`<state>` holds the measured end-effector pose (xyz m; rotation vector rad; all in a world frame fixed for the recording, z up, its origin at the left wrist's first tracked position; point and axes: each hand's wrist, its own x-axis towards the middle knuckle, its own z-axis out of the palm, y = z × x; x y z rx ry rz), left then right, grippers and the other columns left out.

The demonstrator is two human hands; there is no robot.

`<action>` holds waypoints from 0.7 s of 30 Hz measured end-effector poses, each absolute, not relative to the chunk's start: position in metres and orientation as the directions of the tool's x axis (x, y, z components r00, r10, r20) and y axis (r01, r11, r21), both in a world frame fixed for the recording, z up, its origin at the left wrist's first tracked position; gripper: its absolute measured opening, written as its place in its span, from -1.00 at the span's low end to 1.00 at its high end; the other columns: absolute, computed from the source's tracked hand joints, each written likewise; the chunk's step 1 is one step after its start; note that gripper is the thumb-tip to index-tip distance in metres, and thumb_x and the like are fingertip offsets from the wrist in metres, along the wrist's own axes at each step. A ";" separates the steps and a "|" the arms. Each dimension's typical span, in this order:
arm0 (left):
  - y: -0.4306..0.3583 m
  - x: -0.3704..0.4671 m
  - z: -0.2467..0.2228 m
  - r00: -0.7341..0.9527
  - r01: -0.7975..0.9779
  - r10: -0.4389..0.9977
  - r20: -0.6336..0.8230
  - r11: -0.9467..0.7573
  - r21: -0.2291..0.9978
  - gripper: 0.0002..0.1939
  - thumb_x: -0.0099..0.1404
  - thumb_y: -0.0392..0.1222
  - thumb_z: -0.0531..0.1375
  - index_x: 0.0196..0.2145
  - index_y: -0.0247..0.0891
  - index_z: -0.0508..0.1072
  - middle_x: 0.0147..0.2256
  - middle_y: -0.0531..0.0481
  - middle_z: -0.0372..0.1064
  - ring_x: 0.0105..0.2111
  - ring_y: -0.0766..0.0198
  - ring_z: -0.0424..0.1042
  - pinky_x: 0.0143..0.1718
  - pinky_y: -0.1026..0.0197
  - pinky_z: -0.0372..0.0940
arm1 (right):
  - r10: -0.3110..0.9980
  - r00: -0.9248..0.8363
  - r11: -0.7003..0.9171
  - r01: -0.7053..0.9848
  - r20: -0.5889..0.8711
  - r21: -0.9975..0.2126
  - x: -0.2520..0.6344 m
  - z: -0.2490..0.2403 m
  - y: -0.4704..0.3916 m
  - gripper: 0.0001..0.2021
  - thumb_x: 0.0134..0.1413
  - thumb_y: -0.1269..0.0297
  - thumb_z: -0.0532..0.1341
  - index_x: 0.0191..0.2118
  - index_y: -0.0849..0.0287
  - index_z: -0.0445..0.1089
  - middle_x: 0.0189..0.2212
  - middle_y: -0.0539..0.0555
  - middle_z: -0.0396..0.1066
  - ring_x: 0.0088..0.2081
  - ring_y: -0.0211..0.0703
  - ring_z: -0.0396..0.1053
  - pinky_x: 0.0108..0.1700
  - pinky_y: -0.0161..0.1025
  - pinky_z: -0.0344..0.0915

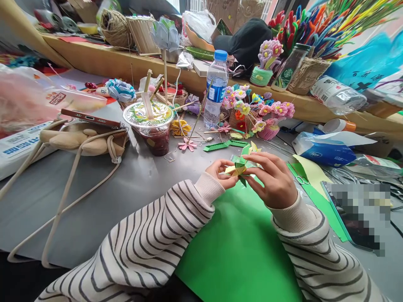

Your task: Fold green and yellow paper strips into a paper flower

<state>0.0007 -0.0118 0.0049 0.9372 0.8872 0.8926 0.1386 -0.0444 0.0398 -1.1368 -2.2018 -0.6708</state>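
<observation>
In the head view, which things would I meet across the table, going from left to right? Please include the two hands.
Beige bag, lidded drink cup, pink flower, left hand, right hand, blue packet.

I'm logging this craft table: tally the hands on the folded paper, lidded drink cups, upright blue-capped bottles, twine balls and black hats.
Hands on the green-and-yellow folded paper: 2 (left hand, right hand)
Lidded drink cup: 1
Upright blue-capped bottle: 1
Twine ball: 1
Black hat: 1
Total: 6
</observation>
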 end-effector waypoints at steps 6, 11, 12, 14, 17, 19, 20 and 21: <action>-0.015 0.001 0.005 0.312 -0.123 0.929 -0.197 0.245 0.962 -0.64 -0.15 -0.41 0.18 -0.35 -0.27 0.18 -0.43 0.08 0.17 -0.50 0.38 0.37 -0.40 0.23 0.27 | 0.522 -0.519 0.436 0.844 0.677 0.311 0.130 0.035 -0.048 -0.98 -0.13 0.41 0.18 -0.50 0.20 0.34 -0.24 0.05 0.41 -0.16 -0.09 0.31 -0.08 -0.09 0.19; -0.017 0.002 0.008 0.327 -0.153 0.924 -0.198 0.258 0.954 -0.67 -0.13 -0.42 0.16 -0.36 -0.27 0.17 -0.47 0.10 0.16 -0.51 0.39 0.36 -0.34 0.18 0.29 | 0.504 -0.503 0.430 0.851 0.702 0.301 0.130 0.033 -0.049 -0.95 -0.15 0.45 0.20 -0.51 0.19 0.33 -0.26 0.03 0.42 -0.18 -0.11 0.32 -0.09 -0.11 0.21; -0.016 0.003 0.008 0.324 -0.152 0.923 -0.205 0.265 0.952 -0.67 -0.14 -0.42 0.16 -0.36 -0.27 0.17 -0.47 0.10 0.17 -0.51 0.39 0.36 -0.34 0.17 0.29 | 0.501 -0.500 0.440 0.850 0.706 0.289 0.131 0.033 -0.048 -0.96 -0.15 0.44 0.20 -0.51 0.18 0.33 -0.26 0.03 0.42 -0.18 -0.11 0.32 -0.09 -0.11 0.21; -0.015 0.004 0.007 0.315 -0.152 0.924 -0.215 0.273 0.950 -0.66 -0.14 -0.42 0.18 -0.37 -0.28 0.18 -0.46 0.09 0.18 -0.52 0.38 0.37 -0.33 0.14 0.30 | 0.498 -0.491 0.467 0.846 0.715 0.256 0.133 0.034 -0.047 -0.97 -0.15 0.43 0.20 -0.51 0.19 0.33 -0.27 0.05 0.42 -0.18 -0.11 0.31 -0.10 -0.11 0.22; -0.013 0.004 0.003 0.319 -0.186 0.926 -0.201 0.269 0.945 -0.65 -0.15 -0.41 0.20 -0.36 -0.29 0.19 -0.44 0.07 0.19 -0.51 0.38 0.37 -0.32 0.12 0.30 | 0.515 -0.462 0.503 0.845 0.723 0.182 0.137 0.035 -0.045 -0.98 -0.14 0.42 0.19 -0.50 0.19 0.33 -0.28 0.07 0.42 -0.18 -0.10 0.30 -0.12 -0.12 0.24; -0.012 0.004 0.000 0.344 -0.221 0.923 -0.170 0.256 0.941 -0.63 -0.15 -0.40 0.20 -0.34 -0.29 0.19 -0.42 0.06 0.20 -0.49 0.36 0.38 -0.31 0.12 0.30 | 0.543 -0.437 0.519 0.846 0.717 0.122 0.140 0.034 -0.044 -0.99 -0.14 0.41 0.19 -0.48 0.18 0.33 -0.28 0.07 0.41 -0.18 -0.10 0.29 -0.14 -0.12 0.24; -0.012 0.003 -0.001 0.358 -0.234 0.921 -0.155 0.249 0.940 -0.63 -0.15 -0.39 0.21 -0.33 -0.28 0.19 -0.41 0.06 0.20 -0.48 0.36 0.39 -0.30 0.12 0.30 | 0.559 -0.425 0.527 0.845 0.712 0.092 0.142 0.034 -0.043 -0.99 -0.14 0.40 0.19 -0.48 0.18 0.33 -0.28 0.07 0.41 -0.18 -0.11 0.29 -0.14 -0.13 0.24; -0.012 0.003 -0.002 0.370 -0.243 0.918 -0.141 0.242 0.939 -0.62 -0.15 -0.39 0.21 -0.33 -0.28 0.20 -0.40 0.06 0.20 -0.48 0.35 0.39 -0.30 0.13 0.30 | 0.573 -0.417 0.535 0.842 0.705 0.063 0.144 0.033 -0.043 -0.98 -0.14 0.38 0.20 -0.48 0.18 0.33 -0.29 0.07 0.41 -0.18 -0.11 0.28 -0.15 -0.13 0.24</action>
